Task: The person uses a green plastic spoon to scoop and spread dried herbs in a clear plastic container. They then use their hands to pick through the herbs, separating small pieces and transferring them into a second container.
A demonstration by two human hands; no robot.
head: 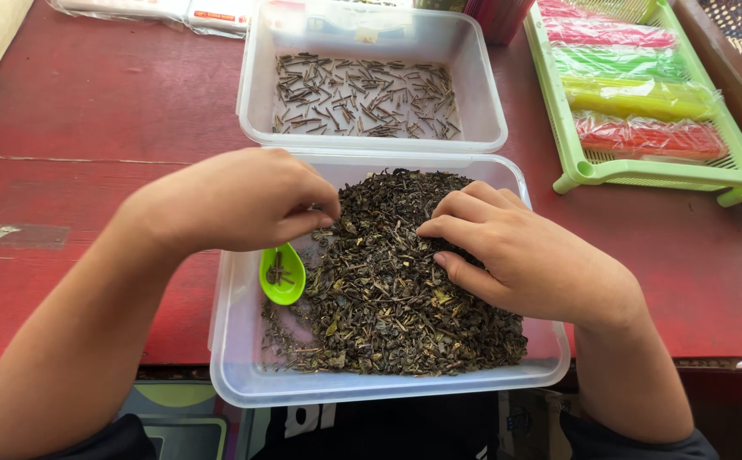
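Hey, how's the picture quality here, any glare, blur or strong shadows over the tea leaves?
Head view: soft, even light and sharp focus on the dried leaves; faint glare on the clear tub's rim and the wrapped coloured packs; left hand and right hand cast only mild shadows; no motion blur; edges bow slightly from the wide lens.
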